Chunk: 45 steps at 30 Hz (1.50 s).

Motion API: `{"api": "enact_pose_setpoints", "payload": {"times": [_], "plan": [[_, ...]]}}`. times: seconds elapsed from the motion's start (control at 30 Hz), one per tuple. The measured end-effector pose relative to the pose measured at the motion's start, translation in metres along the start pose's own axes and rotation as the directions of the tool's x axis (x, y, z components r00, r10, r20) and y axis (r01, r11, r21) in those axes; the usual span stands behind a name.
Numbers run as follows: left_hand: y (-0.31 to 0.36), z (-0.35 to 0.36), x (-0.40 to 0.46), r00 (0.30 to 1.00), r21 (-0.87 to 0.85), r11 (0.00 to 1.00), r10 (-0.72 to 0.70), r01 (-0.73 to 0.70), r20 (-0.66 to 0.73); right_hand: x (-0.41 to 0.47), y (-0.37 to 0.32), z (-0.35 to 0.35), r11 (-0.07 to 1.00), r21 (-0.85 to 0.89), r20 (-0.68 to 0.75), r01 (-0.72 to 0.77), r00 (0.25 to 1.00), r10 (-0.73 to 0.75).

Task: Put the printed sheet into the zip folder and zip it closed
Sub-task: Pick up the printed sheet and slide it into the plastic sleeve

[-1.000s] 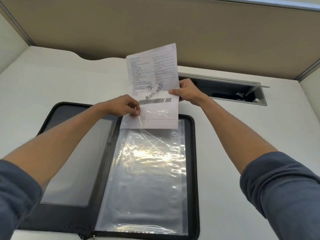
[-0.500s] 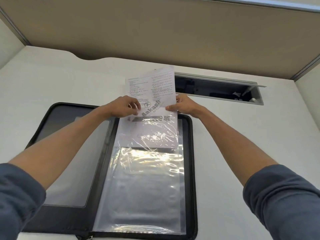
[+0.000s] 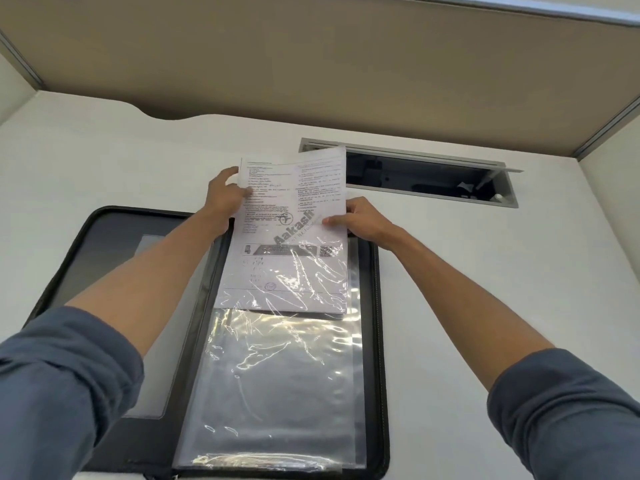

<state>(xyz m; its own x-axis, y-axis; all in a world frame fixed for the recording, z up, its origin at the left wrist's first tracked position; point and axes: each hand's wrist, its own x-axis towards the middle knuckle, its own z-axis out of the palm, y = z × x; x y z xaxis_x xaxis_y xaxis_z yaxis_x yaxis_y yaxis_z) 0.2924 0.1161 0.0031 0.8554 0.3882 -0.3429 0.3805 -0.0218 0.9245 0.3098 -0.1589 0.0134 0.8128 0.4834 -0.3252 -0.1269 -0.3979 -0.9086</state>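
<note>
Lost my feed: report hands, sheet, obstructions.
Left hand and right hand grip printed sheet. Sheet partway into clear sleeve of open zip folder. Nothing blocking.

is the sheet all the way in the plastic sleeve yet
No, partway in. The sheet's lower part lies under the clear sleeve; its top sticks out, held by the left hand and right hand.

The zip folder (image 3: 69, 271) lies open on the counter (image 3: 485, 289), close to the person. The printed sheet (image 3: 294, 216) is partway down inside the plastic sleeve (image 3: 277, 375) on the folder's right half, with the left hand (image 3: 225, 195) at its left edge and the right hand (image 3: 360, 220) at its right edge. Behind the folder, to the right, a cable slot (image 3: 415, 174) is set into the counter.
</note>
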Motion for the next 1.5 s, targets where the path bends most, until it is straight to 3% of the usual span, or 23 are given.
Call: {"api": "enact_pose_setpoints", "payload": {"times": [0.17,0.3,0.6,0.9,1.13,1.5], "plan": [[-0.003,0.001,-0.004,0.999,0.078,0.996,0.038,-0.041,0.038,0.007,-0.002,0.001,0.994,0.088,-0.308,0.058,0.951,-0.028],[-0.006,0.004,-0.009,0.987,0.226,0.968,0.080,-0.110,0.137,0.011,-0.004,-0.001,0.995,-0.018,-0.399,0.101,0.912,-0.100],[-0.001,0.003,-0.005,0.983,0.417,0.891,0.155,-0.180,0.095,0.013,0.002,-0.004,0.976,-0.175,-0.333,0.131,0.925,-0.184],[-0.001,-0.005,-0.009,0.967,0.371,0.894,0.247,-0.250,0.054,0.011,0.006,-0.007,0.982,-0.183,-0.173,0.057,0.981,-0.089],[-0.009,-0.006,-0.015,0.919,0.526,0.760,0.373,-0.383,0.131,0.011,0.007,-0.005,0.943,-0.327,-0.287,0.065,0.944,-0.164],[-0.023,-0.016,-0.044,0.868,0.622,0.618,0.436,-0.481,0.238,0.000,0.013,-0.002,0.892,-0.443,-0.221,0.086,0.954,-0.201]]}}
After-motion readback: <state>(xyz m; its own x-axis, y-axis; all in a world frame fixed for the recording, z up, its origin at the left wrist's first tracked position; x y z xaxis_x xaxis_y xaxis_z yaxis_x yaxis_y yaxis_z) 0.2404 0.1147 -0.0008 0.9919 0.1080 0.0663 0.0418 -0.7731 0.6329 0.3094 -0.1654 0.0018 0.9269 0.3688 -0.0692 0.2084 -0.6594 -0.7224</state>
